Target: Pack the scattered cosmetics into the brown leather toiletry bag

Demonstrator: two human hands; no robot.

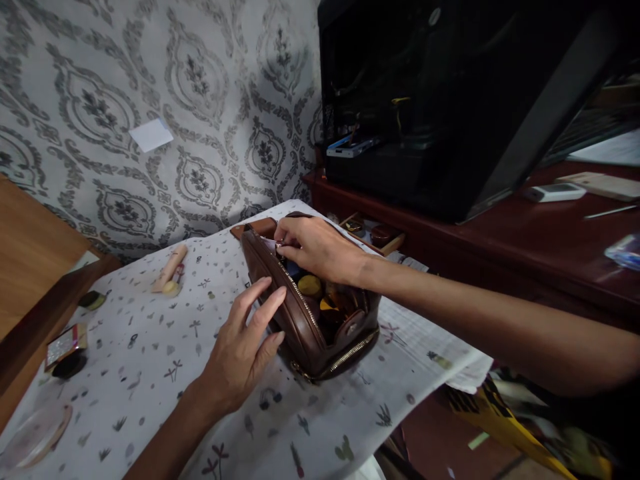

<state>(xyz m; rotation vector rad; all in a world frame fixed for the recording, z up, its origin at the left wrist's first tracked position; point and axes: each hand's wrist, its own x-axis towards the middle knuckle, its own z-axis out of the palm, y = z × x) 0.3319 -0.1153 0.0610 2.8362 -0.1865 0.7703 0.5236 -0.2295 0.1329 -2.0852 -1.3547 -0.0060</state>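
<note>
A brown leather zip pouch [300, 327] lies unzipped on a white printed cloth [150, 373], with several small round items showing inside. My left hand [245, 347] rests flat against the pouch's near side, fingers stretched out. My right hand [313, 247] reaches over the pouch's far end, fingers pinched at the zip opening on something too small to make out.
A beige tube [170, 268] lies on the cloth at the back left. A small glittery box [65, 345] and a dark round item [93, 299] sit at the left edge. A dark red cabinet [500, 247] with a black case [440, 100] stands to the right. Patterned wall behind.
</note>
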